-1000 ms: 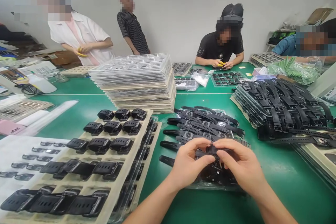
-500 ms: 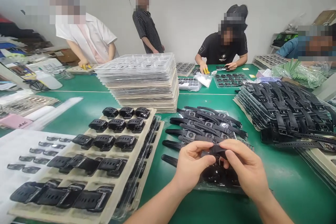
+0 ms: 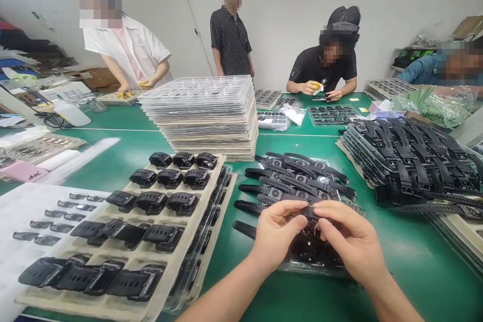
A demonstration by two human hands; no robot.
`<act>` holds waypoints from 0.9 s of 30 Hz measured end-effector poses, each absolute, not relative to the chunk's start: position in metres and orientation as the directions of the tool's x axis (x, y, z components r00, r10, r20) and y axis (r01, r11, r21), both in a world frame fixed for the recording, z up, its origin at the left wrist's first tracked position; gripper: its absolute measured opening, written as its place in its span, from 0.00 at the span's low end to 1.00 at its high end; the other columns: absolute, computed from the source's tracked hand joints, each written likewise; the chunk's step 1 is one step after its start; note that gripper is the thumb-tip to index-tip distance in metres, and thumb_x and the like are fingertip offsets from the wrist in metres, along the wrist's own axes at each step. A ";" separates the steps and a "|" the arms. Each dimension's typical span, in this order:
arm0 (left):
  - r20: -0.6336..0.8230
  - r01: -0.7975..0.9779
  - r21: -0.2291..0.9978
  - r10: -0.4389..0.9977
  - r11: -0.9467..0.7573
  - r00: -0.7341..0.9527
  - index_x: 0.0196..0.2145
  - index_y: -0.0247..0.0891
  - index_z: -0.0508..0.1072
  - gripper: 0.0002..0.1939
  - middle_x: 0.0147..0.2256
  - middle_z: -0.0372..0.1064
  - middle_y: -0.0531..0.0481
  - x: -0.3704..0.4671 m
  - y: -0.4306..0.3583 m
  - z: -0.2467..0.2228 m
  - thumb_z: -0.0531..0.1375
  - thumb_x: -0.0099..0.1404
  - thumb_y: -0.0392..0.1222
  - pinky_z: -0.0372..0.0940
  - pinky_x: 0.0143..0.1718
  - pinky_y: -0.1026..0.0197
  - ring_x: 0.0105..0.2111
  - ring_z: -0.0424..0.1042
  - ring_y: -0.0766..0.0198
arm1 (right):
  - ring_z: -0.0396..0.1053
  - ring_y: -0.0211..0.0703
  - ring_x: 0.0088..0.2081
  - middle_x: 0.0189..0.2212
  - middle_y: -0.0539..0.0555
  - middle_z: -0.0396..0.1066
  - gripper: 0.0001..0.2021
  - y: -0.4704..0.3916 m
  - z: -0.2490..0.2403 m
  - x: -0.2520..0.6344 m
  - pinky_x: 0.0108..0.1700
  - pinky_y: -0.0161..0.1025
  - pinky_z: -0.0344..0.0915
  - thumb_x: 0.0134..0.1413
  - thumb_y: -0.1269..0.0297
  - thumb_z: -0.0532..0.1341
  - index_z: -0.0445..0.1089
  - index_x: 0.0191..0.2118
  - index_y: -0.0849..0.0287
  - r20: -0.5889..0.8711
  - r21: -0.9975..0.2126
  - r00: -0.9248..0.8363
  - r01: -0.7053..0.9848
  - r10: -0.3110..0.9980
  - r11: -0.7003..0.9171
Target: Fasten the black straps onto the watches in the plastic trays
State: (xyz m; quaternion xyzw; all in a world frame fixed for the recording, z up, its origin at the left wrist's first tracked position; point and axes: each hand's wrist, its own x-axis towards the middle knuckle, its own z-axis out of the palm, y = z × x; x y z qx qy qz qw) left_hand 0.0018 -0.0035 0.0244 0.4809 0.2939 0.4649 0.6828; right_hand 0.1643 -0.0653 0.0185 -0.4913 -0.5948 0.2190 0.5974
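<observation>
Both of my hands meet over the near part of a tray of black smartwatches. My left hand (image 3: 275,236) pinches a black smartwatch (image 3: 310,214) between thumb and fingers. From the other side my right hand (image 3: 349,236) grips the same watch, its thumb and index finger close to the strap. Fingers cover much of this watch. Below and beyond them, watches with open straps (image 3: 277,181) lie back side up in rows in a clear plastic tray (image 3: 298,267). To the left, a beige tray (image 3: 188,229) carries rows of watches with curled straps (image 3: 149,203).
A tall stack of trays (image 3: 204,126) stands mid-table. At right is a pile of strapped watches on trays (image 3: 411,156). A white sheet (image 3: 22,211) lies at far left. Several co-workers are across the table; one in black (image 3: 317,68) handles a small item.
My fingers have shifted slightly on the watch, whose strap sits less raised between them. Across the table, the co-worker in black has lifted a hand, and the standing person has turned.
</observation>
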 end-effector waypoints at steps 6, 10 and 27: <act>0.114 -0.231 0.973 0.909 -0.020 0.400 0.36 0.41 0.85 0.10 0.35 0.80 0.48 0.000 -0.004 0.028 0.72 0.53 0.34 0.72 0.37 0.65 0.37 0.77 0.61 | 0.78 0.46 0.43 0.45 0.52 0.79 0.13 -0.067 0.022 0.164 0.47 0.43 0.77 0.64 0.69 0.63 0.80 0.48 0.43 0.509 -0.826 0.190 0.381 0.840 0.415; 0.101 -0.247 0.969 0.910 0.001 0.402 0.38 0.42 0.85 0.12 0.37 0.81 0.48 0.001 -0.006 0.027 0.71 0.55 0.32 0.73 0.40 0.65 0.38 0.78 0.61 | 0.78 0.46 0.44 0.46 0.52 0.79 0.15 -0.067 0.019 0.164 0.46 0.42 0.77 0.64 0.67 0.64 0.78 0.53 0.42 0.526 -0.822 0.218 0.378 0.822 0.425; 0.254 -0.170 0.965 0.860 -0.198 0.442 0.42 0.39 0.80 0.12 0.42 0.81 0.44 -0.006 -0.006 0.032 0.69 0.59 0.35 0.75 0.45 0.60 0.42 0.81 0.56 | 0.71 0.40 0.29 0.48 0.56 0.77 0.16 -0.065 0.017 0.155 0.33 0.38 0.73 0.71 0.55 0.57 0.75 0.57 0.48 0.255 -0.964 0.201 0.127 0.946 0.233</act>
